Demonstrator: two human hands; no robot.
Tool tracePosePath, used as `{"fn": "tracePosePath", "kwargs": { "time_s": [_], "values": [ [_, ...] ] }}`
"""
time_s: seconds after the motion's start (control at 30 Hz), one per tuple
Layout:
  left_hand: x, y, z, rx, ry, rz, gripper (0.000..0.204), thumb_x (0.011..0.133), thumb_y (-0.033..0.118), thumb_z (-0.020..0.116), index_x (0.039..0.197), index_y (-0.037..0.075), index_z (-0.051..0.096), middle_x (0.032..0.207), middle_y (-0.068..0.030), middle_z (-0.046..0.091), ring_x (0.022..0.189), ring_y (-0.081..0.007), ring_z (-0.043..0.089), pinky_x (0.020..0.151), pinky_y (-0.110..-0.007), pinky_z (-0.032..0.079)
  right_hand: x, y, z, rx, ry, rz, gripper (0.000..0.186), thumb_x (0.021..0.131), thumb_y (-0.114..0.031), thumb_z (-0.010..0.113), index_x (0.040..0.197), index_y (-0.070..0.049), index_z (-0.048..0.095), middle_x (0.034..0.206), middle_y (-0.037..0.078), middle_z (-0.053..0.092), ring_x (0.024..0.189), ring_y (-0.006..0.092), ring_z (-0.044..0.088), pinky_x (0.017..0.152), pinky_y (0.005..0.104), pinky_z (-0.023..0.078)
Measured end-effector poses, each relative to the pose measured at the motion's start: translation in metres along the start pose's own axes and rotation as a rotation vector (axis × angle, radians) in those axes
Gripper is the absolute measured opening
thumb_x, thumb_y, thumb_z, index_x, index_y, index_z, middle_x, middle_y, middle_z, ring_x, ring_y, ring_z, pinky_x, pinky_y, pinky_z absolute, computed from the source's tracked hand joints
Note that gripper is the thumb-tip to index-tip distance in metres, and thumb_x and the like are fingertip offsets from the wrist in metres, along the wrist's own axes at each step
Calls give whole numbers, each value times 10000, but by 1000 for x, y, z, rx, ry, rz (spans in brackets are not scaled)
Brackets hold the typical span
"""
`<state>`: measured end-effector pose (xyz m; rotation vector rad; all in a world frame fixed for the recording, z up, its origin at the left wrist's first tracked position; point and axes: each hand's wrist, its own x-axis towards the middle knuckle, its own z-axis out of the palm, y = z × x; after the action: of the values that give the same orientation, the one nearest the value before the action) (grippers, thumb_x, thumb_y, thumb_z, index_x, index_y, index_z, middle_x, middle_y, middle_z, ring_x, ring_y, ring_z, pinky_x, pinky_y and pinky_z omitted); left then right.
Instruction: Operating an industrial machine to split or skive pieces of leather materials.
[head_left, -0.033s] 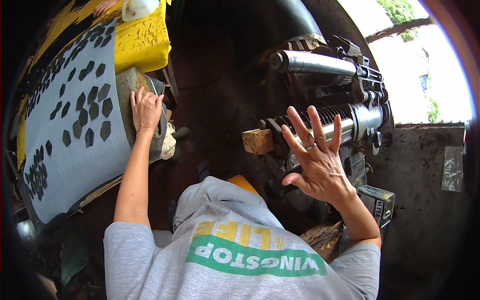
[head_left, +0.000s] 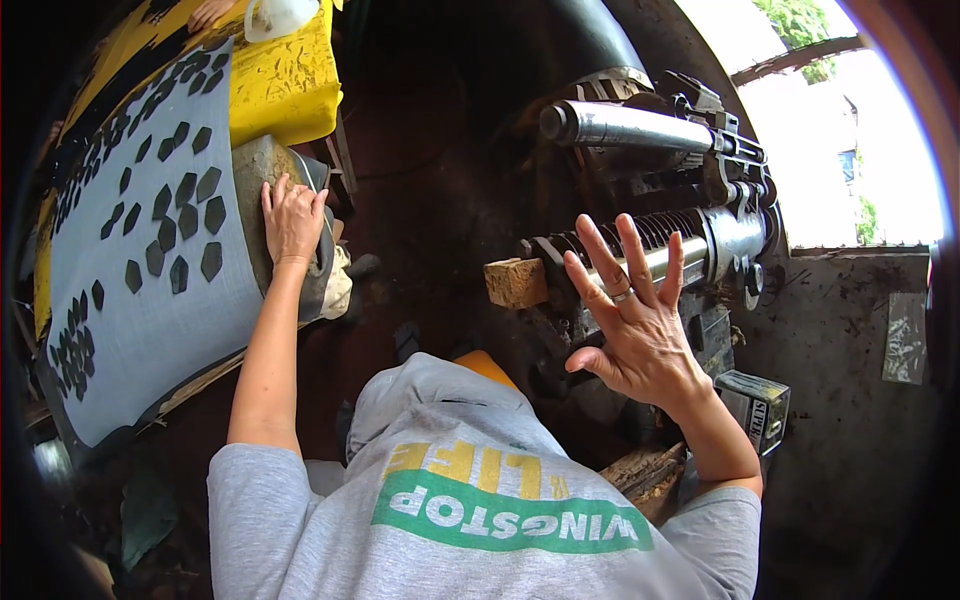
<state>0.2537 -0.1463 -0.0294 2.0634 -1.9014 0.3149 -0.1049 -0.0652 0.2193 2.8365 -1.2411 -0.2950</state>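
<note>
My left hand (head_left: 294, 222) lies palm down on a worn brown surface (head_left: 254, 190) at the table's edge, its fingers slightly apart and nothing visible in them. Just left of it stretches a grey sheet (head_left: 120, 345), dotted with many small dark pentagon pieces (head_left: 215, 215). Held up at the right, my right hand (head_left: 638, 335) is empty, fingers spread wide, a ring on one of them. Behind it stands a metal machine with a smooth roller (head_left: 640, 127) and a coiled, ridged shaft lower down. A rough wooden block (head_left: 515, 284) sits at that machine's near left end.
A yellow cover (head_left: 285, 95) drapes the far table, bearing a whitish translucent container (head_left: 282, 18). Another person's hand (head_left: 208, 14) rests at the far left. By my right forearm stands a boxy can (head_left: 755, 410). A bright opening (head_left: 850, 130) lies beyond the machine.
</note>
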Motion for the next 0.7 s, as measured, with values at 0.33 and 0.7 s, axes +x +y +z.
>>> {"fn": "tracePosePath", "kwargs": {
  "time_s": [0.33,0.7],
  "values": [
    [0,-1,1,14,-9,6,319,849,327,530,806,50,681,947,-49,646,1130,-237,463,1045,-427,243,-19,-6,2,12,-9,25,839,805,-672,237,1393,-73,235,1466,80,184,1368,263,92,1053,536,-113],
    [-1,0,-1,12,-25,9,313,849,325,532,796,53,678,957,-48,645,1137,-246,461,1046,-432,242,-32,-8,11,33,6,54,812,807,-673,226,1385,-105,278,1465,57,196,1370,258,78,1049,536,-128]
  ]
}}
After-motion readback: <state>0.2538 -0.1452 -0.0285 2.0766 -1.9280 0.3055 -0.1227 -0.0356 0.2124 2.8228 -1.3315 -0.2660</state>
